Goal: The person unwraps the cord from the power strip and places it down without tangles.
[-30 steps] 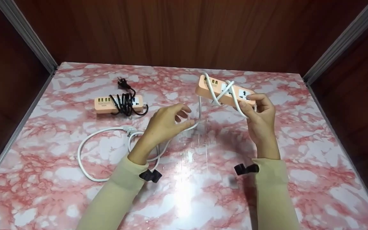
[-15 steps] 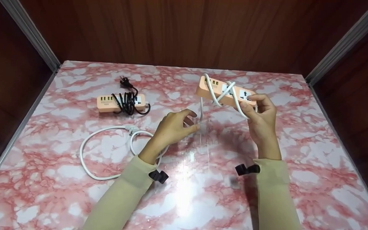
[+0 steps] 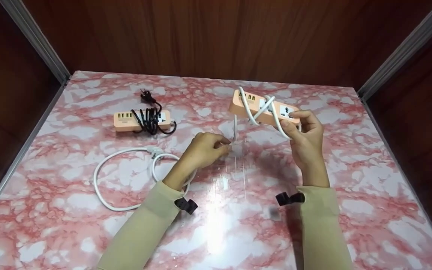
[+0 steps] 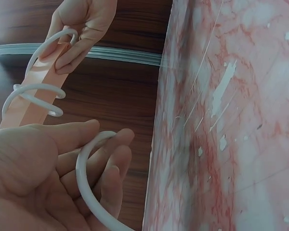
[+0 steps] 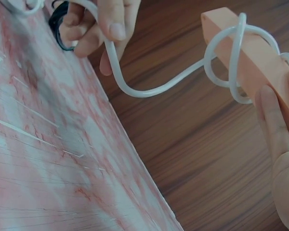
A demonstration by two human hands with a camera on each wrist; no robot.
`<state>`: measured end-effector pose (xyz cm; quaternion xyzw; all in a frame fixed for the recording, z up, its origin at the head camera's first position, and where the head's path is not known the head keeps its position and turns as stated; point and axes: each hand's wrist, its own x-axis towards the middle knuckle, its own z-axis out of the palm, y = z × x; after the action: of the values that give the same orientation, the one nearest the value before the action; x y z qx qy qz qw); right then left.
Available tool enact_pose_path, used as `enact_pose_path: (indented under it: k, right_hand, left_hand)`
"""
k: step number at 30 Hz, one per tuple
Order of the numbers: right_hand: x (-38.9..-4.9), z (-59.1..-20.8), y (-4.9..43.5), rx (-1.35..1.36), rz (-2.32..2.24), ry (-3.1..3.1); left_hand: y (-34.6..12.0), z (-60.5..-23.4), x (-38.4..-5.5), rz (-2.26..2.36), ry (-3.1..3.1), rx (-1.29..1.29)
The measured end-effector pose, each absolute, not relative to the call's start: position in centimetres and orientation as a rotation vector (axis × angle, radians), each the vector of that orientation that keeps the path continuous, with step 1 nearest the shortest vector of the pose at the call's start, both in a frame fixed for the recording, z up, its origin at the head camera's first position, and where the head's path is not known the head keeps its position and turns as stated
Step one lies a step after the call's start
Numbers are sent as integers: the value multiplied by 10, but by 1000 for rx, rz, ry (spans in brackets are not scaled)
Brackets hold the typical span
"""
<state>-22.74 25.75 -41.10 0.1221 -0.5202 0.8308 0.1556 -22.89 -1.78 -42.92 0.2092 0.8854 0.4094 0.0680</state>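
While the right hand is gripping the near right end of a peach power strip, thumb on one side and fingers on the other, the whole thing is hanging in the air above the table, right of the middle. It's tilting a bit, and its socket side is facing up with the USB ports sitting at the left end. A white cord is looping round it and crossing over itself on top in a kind of X. From the strip's left end the cord is dropping down to the left hand, which is holding it in a pretty narrow, loose pinch, fingers curling behind it. Over on the left the rest of that cord is lying in loops on the tabletop, partly running under the left forearm, and its white plug is resting near the far side of the loops. Farther back on the left, a second power strip is lying flat, a black cord bunching round its middle and a black plug sitting just beyond it. Both arms are wearing pale green sleeves, with black straps sticking out at the cuffs.
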Motion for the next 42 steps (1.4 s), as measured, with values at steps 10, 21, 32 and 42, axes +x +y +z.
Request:
enact_pose_path:
  k: [10,21,32,42]
  right_hand:
    - [-227,-408,256,360,2352,-1489]
    - [-224,-409,256,379,2385,-1497]
    - [-225,-413,258,370,2393,-1533]
    - [-227,-413,258,358,2378,-1545]
  left_hand:
    - [-25,-432,-237,1422,2595,556]
    - [-33,-424,-238,1642,2689,361]
    - [-43,-412,-242,1775,2775,342]
    - [-51,-400,-240,1918,2814,382]
